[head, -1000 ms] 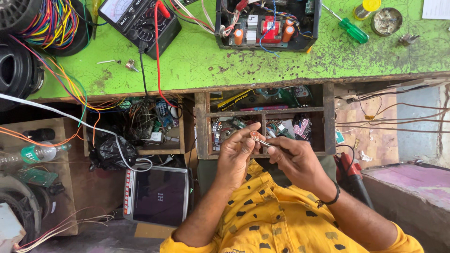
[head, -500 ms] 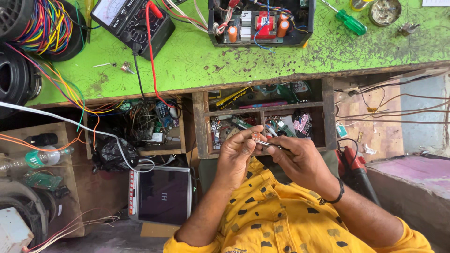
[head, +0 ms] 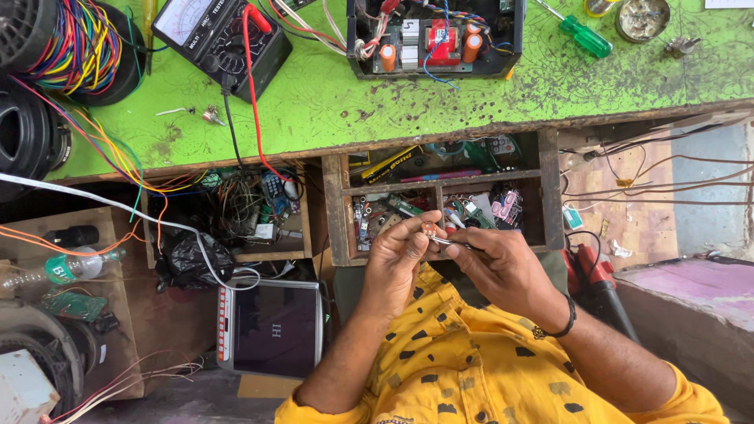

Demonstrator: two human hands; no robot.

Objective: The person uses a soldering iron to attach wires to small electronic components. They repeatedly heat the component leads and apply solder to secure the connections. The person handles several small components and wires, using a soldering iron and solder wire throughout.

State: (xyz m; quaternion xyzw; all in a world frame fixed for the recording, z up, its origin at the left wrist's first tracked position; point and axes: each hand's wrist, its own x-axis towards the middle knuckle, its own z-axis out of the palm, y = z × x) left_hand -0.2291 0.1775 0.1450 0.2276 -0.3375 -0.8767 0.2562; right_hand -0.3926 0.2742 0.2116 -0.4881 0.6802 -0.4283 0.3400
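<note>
My left hand [head: 397, 259] pinches a small orange-brown electronic part [head: 429, 228] between thumb and fingers, just below the open wooden drawer [head: 339, 212]. My right hand [head: 503, 263] holds a thin metal tool [head: 449, 243] whose tip meets the part. Both hands are close together over my lap, above a yellow shirt with black spots. A dark band circles my right wrist.
The green workbench [head: 330, 102] carries a black multimeter [head: 224, 43] with red lead, an opened black device with orange capacitors [head: 428, 39], a green-handled screwdriver [head: 585, 35] and coloured wire coils [head: 75, 39]. A small screen device [head: 271, 326] lies on the floor at left, a plastic bottle [head: 67, 267] further left.
The view has shifted slightly, so the bench sits higher in frame. My hands stay together on the small part, drawn a little closer to me.
</note>
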